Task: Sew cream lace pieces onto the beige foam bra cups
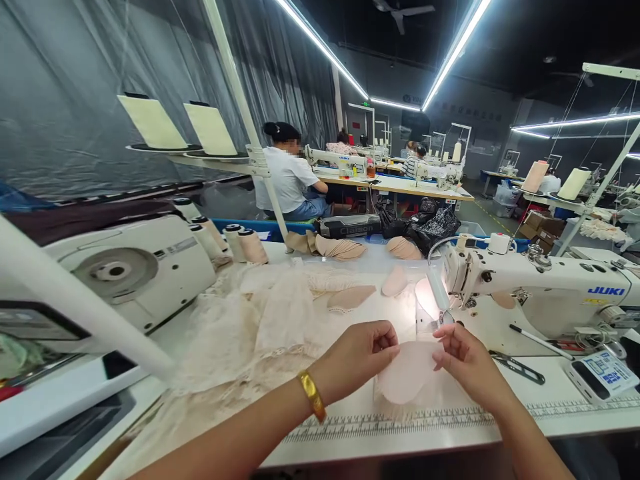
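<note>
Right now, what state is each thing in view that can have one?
Left hand, pinching the pale piece
Right hand, at its right edge; grip unclear
Pale piece, held
Machine lamp, lit
Ceiling tubes, lit
Sheer fabric, crumpled, spread out
Tan pieces, stacked, overlapping
Upper-left thread cones, wound

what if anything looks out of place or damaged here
Nothing looks plainly spilled or damaged. Only the sheer cream lace fabric seems untidy, heaped in loose, crumpled folds across the left of the white sewing table.
</note>
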`<state>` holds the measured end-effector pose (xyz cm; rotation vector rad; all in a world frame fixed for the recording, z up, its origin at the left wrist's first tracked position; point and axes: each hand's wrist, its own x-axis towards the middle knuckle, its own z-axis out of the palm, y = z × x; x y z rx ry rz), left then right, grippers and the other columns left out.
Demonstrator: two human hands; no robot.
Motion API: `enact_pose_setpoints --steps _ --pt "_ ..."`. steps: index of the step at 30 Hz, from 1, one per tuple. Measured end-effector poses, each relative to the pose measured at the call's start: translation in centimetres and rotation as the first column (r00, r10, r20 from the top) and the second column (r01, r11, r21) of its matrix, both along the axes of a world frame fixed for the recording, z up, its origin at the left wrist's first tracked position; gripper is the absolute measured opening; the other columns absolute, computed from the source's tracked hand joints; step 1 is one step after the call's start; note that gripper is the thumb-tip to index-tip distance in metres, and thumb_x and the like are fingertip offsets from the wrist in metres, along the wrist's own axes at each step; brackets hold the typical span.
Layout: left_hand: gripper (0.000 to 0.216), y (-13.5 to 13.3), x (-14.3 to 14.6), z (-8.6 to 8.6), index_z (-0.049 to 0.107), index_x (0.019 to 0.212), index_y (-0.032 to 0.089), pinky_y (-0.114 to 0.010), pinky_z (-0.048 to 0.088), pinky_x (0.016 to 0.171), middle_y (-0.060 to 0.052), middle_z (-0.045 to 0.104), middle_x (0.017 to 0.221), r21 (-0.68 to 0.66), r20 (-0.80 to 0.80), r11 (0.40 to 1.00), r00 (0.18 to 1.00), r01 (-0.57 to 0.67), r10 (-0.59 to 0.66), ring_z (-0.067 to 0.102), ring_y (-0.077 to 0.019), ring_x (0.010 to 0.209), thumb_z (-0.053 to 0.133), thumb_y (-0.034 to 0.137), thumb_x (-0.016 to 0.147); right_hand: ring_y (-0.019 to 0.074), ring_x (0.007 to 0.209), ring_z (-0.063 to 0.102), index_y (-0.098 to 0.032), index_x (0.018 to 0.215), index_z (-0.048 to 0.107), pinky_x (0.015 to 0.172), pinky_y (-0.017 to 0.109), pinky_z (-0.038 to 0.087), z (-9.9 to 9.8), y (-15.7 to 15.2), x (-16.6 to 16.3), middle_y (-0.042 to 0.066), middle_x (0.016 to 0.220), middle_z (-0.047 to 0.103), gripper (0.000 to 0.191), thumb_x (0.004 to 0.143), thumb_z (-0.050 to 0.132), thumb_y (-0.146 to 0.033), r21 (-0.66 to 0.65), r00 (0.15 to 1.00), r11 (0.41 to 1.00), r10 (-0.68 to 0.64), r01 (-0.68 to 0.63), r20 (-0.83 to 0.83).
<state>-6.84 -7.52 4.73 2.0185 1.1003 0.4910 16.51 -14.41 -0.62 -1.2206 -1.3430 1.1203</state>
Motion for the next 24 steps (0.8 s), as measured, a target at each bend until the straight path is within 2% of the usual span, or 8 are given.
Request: enact_pose_setpoints --steps 5,7,11,14,17,21,23,24 --pt "0.056 -1.2 0.9 1.6 0.061 0.131 0.023 -0.047 0.043 0.111 -0.011 0.062 0.139 0.276 0.025 0.927 0.962 0.254 -0.271 0.056 -0.0319 0.128 0.074 0.04 0.079 0.0169 0.078 0.063 -0.029 0.12 0.064 0.074 0.029 0.049 3.3 -3.2 -1.8 -0.002 0.087 0.065 0.027 0.094 0.063 -0.023 0.152 0.918 0.984 0.03 -0.097 0.396" --pt "0.066 -1.3 1.2 2.3 0.057 0.137 0.026 -0.046 0.041 0.113 -0.008 0.062 0.141 0.169 0.079 0.888 0.892 0.428 -0.445 0.053 -0.0318 0.132 0.079 0.04 0.076 0.0173 0.08 0.063 -0.03 0.121 0.065 0.074 0.029 0.05 4.9 -4.1 -2.2 -0.001 0.092 0.069 0.03 0.093 0.063 -0.019 0.224 0.875 0.959 0.046 -0.174 0.482" --pt "0.031 -0.5 1.0 2.5 0.066 0.104 0.022 -0.032 0.053 0.083 0.0 0.07 0.098 -0.232 0.204 0.723 0.76 0.65 -0.617 0.066 -0.0226 0.093 0.07 0.042 0.08 0.0179 0.078 0.063 -0.031 0.121 0.066 0.071 0.029 0.053 7.2 -4.5 -2.0 0.001 0.094 0.07 0.028 0.095 0.063 -0.022 0.338 0.844 0.921 -0.021 -0.192 0.537" --pt "0.024 0.5 0.4 1.7 0.058 0.082 0.02 -0.024 0.042 0.058 0.004 0.057 0.072 -0.255 0.157 0.842 0.88 0.475 -0.449 0.054 -0.0152 0.066 0.064 0.043 0.081 0.0174 0.073 0.062 -0.03 0.121 0.064 0.065 0.028 0.053 7.6 -3.7 -1.9 0.001 0.091 0.069 0.025 0.097 0.061 -0.023 0.465 0.84 0.881 -0.187 -0.087 0.51" --pt "0.008 1.9 -0.5 0.9 0.054 0.079 0.022 -0.025 0.035 0.054 0.005 0.054 0.067 0.212 0.06 0.967 0.985 0.143 -0.159 0.049 -0.015 0.06 0.057 0.029 0.08 0.016 0.068 0.059 -0.028 0.126 0.057 0.063 0.029 0.051 6.5 -2.2 -2.6 0.002 0.093 0.069 0.029 0.1 0.055 -0.019 0.629 0.815 0.776 -0.333 -0.048 0.473" --pt "0.016 3.7 -1.6 -0.6 0.057 0.089 0.022 -0.033 0.044 0.072 -0.001 0.064 0.076 0.817 -0.041 0.575 0.999 0.044 -0.017 0.057 -0.0194 0.068 0.048 0.01 0.086 0.0177 0.076 0.059 -0.022 0.128 0.054 0.066 0.029 0.046 2.6 0.7 -3.2 0.005 0.093 0.067 0.031 0.1 0.047 -0.011 0.722 0.694 0.68 -0.46 -0.125 0.553" --pt "0.021 4.0 -1.7 -1.8 0.059 0.095 0.021 -0.039 0.046 0.082 -0.003 0.066 0.08 0.877 -0.218 0.435 0.976 0.202 -0.014 0.059 -0.0214 0.071 0.047 0.005 0.089 0.0178 0.073 0.054 -0.021 0.112 0.061 0.063 0.029 0.039 0.1 2.3 -2.5 0.004 0.086 0.064 0.028 0.096 0.044 -0.005 0.689 0.543 0.681 -0.491 -0.249 0.681" --pt "0.019 3.9 -1.6 -2.4 0.059 0.098 0.021 -0.041 0.046 0.084 -0.003 0.067 0.081 0.855 -0.311 0.431 0.95 0.289 -0.022 0.06 -0.0226 0.073 0.052 0.006 0.089 0.0172 0.069 0.05 -0.021 0.098 0.063 0.061 0.029 0.033 -1.0 3.0 -2.0 0.002 0.08 0.061 0.027 0.093 0.045 -0.003 0.664 0.492 0.684 -0.485 -0.301 0.723"
